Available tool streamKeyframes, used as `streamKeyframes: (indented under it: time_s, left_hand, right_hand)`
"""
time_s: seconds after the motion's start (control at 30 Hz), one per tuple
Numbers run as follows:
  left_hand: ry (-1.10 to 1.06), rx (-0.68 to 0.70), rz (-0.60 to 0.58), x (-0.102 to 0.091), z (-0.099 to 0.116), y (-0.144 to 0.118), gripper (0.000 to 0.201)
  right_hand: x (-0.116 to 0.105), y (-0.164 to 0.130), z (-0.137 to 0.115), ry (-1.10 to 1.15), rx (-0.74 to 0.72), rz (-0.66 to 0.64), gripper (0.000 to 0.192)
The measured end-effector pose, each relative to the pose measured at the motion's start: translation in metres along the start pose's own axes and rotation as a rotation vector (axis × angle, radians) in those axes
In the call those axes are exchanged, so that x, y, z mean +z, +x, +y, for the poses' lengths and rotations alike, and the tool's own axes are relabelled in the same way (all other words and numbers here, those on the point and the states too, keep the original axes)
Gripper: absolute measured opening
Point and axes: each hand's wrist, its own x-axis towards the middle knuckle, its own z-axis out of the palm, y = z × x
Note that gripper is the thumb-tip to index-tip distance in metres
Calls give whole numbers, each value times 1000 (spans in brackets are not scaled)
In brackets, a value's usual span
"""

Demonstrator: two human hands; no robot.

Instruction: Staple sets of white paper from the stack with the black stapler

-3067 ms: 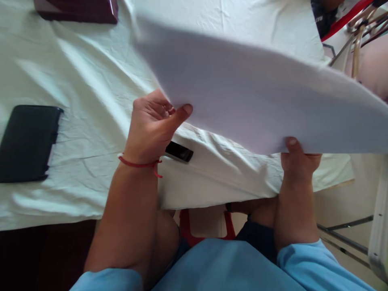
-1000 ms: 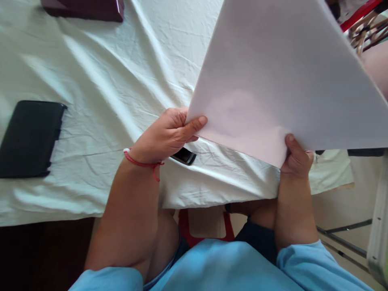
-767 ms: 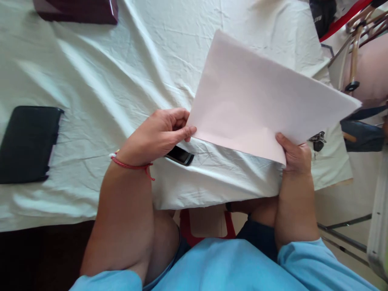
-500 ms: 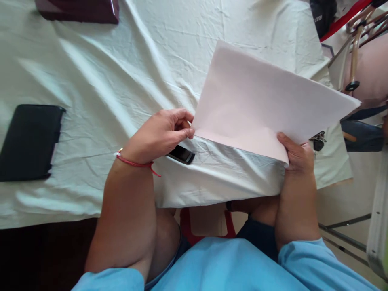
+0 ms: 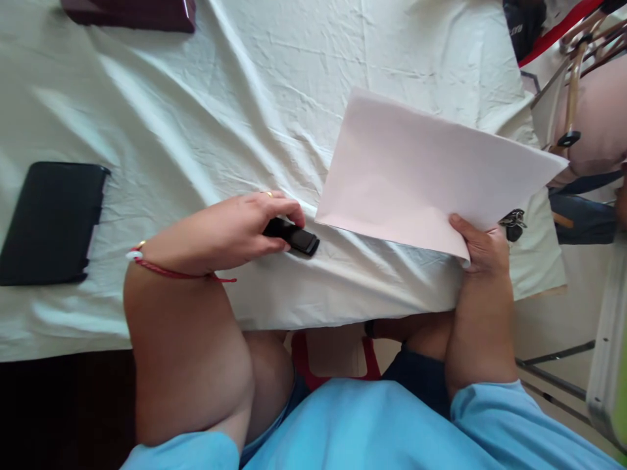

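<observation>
My right hand (image 5: 482,248) grips a small stack of white paper sheets (image 5: 416,170) by its near right edge. The thumb lies on top and the edge curls a little there. The stack is tilted, its far edge reaching over the tablecloth. To the left, my left hand (image 5: 245,228) is closed round a black stapler (image 5: 301,240), thumb on the near side and fingers on the far side. The stapler's front end points right, close to the paper's left corner but apart from it. Its back end is hidden in the hand.
A pale, wrinkled cloth (image 5: 161,143) covers the table. A black tablet-like case (image 5: 51,222) lies at the left, and a dark maroon box (image 5: 132,13) at the far left. Keys (image 5: 513,225) sit beside my right hand. A metal-framed walker (image 5: 571,98) and another person's legs are at the right.
My left hand has let go of the paper's left corner, moved left and nearer, and taken hold of the stapler. The paper has shifted slightly nearer, still in my right hand.
</observation>
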Motion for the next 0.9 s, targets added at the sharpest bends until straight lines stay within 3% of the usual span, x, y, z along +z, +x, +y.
streamKeyframes:
  time_s: [0.2, 0.63, 0.9]
  left_hand:
    - [70, -150, 183, 0, 5, 0, 32]
    - [-30, -97, 258, 9, -3, 11, 29]
    - [-114, -129, 272, 12, 7, 15, 23]
  right_hand:
    - [-6, 1, 1, -43, 22, -22, 69]
    - [-1, -3, 4, -89, 57, -47, 68]
    - [2, -2, 4, -68, 43, -50, 66]
